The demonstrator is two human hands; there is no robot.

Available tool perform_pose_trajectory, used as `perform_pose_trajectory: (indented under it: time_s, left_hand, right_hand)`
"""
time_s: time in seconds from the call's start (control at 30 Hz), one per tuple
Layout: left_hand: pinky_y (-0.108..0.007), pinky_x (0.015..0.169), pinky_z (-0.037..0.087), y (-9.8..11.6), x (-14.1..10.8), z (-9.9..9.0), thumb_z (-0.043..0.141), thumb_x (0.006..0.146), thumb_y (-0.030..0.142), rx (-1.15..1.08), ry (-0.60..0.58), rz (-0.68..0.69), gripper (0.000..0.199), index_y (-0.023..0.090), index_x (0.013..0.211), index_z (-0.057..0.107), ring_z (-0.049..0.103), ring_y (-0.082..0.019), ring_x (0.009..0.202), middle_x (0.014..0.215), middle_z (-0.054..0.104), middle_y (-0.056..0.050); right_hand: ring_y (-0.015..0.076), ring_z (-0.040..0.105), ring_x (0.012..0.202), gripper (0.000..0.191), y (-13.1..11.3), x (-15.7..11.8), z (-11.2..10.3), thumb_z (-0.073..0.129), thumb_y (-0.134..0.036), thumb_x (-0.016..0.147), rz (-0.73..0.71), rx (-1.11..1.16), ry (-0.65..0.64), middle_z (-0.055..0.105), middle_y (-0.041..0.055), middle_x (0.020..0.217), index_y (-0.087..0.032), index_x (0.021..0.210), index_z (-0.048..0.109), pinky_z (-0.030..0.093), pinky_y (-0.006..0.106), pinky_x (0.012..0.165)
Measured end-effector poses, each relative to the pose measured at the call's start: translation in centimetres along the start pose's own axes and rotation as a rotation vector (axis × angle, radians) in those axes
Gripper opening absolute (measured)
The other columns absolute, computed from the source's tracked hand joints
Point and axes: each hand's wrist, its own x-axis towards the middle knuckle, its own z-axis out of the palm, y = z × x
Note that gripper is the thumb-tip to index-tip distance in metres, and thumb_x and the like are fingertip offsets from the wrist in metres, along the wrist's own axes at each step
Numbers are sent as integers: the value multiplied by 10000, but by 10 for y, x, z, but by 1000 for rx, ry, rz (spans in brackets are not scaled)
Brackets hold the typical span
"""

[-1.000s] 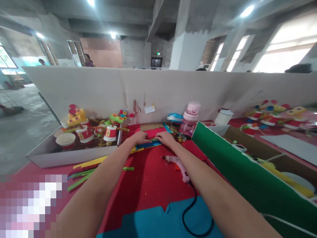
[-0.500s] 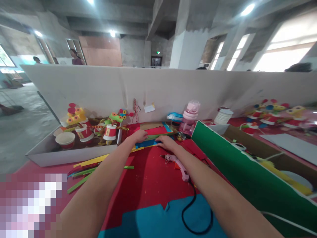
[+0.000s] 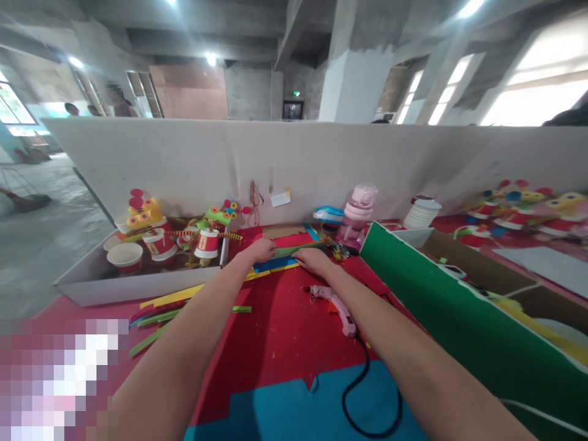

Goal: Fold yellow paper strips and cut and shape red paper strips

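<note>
Both arms reach to the back middle of the red table. My left hand (image 3: 263, 251) is closed on the left end of a long piece of green paper (image 3: 291, 250). My right hand (image 3: 311, 260) has its fingers curled at the near edge of the same green paper, farther right. Blue paper strips (image 3: 276, 264) lie just under and in front of it, with a yellow strip along their edge. Red and brown sheets (image 3: 287, 231) are behind. A pink hot glue gun (image 3: 337, 306) lies nearer me, beside my right forearm.
A white box (image 3: 138, 288) of paper-cup figures stands left, with loose coloured strips (image 3: 156, 317) before it. On the right is a green-sided box (image 3: 413, 294). A pink bottle (image 3: 357, 214) stands by the white partition (image 3: 303, 159). Blue sheet (image 3: 275, 407) and black cord lie in front.
The green paper shows more of its face now, looking slightly lifted or tilted between my hands. Both hands stay in nearly the same place. The whole view has shifted slightly.
</note>
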Motion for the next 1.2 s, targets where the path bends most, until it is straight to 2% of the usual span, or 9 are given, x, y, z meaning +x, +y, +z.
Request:
perform_pose_trajectory:
  time_s: [0.17,0.4,0.53,0.67,0.77,0.87,0.93,1.1,1.2]
  left_hand:
    - [-252,720,443,1,-1,-1,482,880,290,-9,4,-10,271,152,966,700,649,-200,852,950,721,-112]
    - [-252,759,455,-2,1,3,495,858,259,-32,13,-12,264,159,994,698,648,-200,889,987,718,-107]
    - [-248,764,457,-4,3,4,494,855,268,-56,12,-10,268,162,985,703,646,-197,886,982,718,-104]
    - [-250,736,461,-9,7,8,527,838,291,-100,4,-9,248,149,925,711,644,-197,824,902,720,-100]
    - [-226,706,468,-13,9,15,549,823,287,-147,3,-19,215,157,900,702,628,-165,764,856,718,-54]
    - [-210,740,476,-14,9,21,508,856,313,-185,36,-26,260,177,1003,673,616,-148,828,969,708,-31]
    - [-207,788,472,-13,9,23,505,861,328,-193,50,-16,273,193,1041,660,609,-147,887,1022,698,-29]
    - [-245,830,466,-11,8,19,513,852,319,-167,40,9,259,169,982,678,606,-175,886,986,700,-69]
    - [-249,837,461,-9,6,15,506,862,320,-150,36,12,283,169,1039,667,607,-180,921,1057,690,-82]
  right_hand:
    - [208,617,1040,322,-6,0,-3,491,-341,928,12,-3,-16,671,117,1130,-173,1167,626,439,264,852]
    - [223,636,986,274,-15,5,-6,455,-178,891,57,-52,-69,694,139,1061,-152,1058,670,446,268,804]
    - [221,640,963,287,-11,6,-9,440,-152,889,109,-49,-43,707,124,1043,-186,1030,687,428,268,777]
    - [202,635,914,242,-1,-3,-22,479,-228,902,152,-21,-2,720,93,988,-205,986,704,398,251,745]
    - [168,613,834,234,8,-13,-37,490,-283,910,112,71,42,717,54,897,-192,911,706,365,227,702]
    - [144,553,687,281,12,-21,-48,481,-310,909,58,234,112,664,25,729,-166,764,673,322,227,636]
    - [140,521,651,308,12,-24,-52,465,-316,909,65,292,135,627,18,686,-157,707,636,310,230,623]
    - [154,549,746,313,8,-23,-54,385,-301,931,116,379,123,649,37,799,-148,802,626,358,230,695]
    - [165,577,772,318,9,-23,-55,386,-297,926,107,395,84,678,40,846,-143,855,656,392,240,722]
